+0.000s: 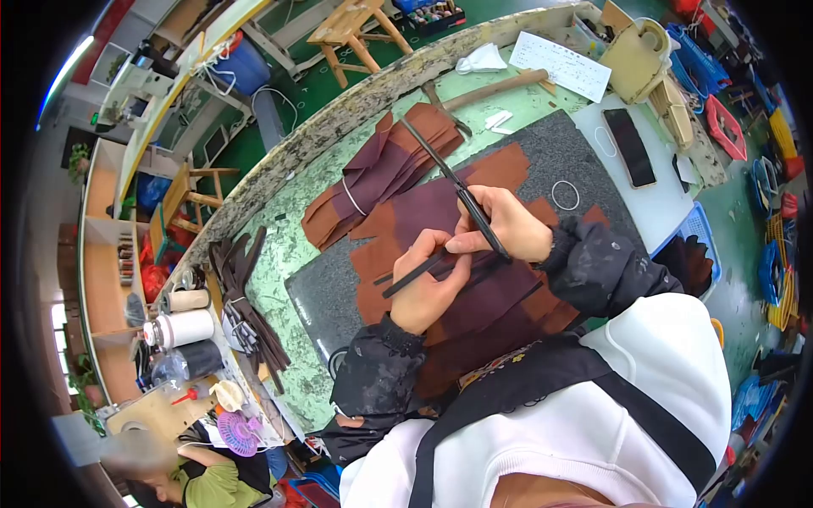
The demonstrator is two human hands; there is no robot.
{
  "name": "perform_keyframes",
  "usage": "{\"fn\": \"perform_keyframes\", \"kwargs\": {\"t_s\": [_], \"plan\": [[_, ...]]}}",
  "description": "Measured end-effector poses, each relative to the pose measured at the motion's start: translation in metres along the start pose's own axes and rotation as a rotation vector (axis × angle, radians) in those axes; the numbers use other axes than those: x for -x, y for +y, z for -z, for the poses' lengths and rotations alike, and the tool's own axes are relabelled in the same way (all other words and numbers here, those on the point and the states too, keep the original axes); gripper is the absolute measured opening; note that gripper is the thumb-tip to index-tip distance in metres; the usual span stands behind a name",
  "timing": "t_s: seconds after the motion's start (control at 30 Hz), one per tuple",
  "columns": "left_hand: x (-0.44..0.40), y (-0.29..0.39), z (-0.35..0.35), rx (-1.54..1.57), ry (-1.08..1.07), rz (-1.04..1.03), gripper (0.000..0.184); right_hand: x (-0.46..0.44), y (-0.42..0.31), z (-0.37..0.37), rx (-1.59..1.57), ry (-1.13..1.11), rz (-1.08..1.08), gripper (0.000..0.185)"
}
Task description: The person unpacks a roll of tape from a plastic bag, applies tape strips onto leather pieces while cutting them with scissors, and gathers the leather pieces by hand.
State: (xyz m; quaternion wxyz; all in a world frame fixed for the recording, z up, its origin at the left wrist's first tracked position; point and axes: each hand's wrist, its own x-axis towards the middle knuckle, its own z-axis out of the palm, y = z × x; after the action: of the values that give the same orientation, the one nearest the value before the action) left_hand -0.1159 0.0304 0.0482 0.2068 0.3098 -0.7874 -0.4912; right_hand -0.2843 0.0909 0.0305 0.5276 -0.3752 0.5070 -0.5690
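Observation:
My left hand (428, 284), its fingers closed, pinches a narrow dark strip (411, 275) that crosses the palm. Close beside it my right hand (508, 222) is closed round a long slim tool (478, 216) with a black handle, its narrow end pointing up and left. The right fingertips meet the left ones near the strip's end. Beneath both hands, brown and dark maroon leather-like pieces (474, 305) lie spread over a dark grey slab (322, 292). A bundle of similar pieces (381, 173), held by a pale band (352, 196), lies past the left hand.
A hammer (495, 91), a written sheet (560, 66) and a phone (629, 147) lie toward the back and right. A pale ring (565, 196) rests on the slab. Dark strips (246, 296) hang together at the left. A raised worn rim (339, 102) borders the bench. Another person (220, 483) sits lower left.

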Motion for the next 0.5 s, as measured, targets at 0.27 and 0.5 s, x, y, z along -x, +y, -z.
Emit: {"fn": "perform_keyframes", "kwargs": {"t_s": [0.27,0.5], "plan": [[0.035,-0.064,0.095,-0.127,0.259,0.223,0.039,-0.019,-0.007,0.097,0.401,0.192,0.059,0.034],[0.008,-0.075,0.088,-0.270,0.266,0.323,0.017,-0.060,0.024,0.092,0.928,0.239,0.032,0.033]]}}
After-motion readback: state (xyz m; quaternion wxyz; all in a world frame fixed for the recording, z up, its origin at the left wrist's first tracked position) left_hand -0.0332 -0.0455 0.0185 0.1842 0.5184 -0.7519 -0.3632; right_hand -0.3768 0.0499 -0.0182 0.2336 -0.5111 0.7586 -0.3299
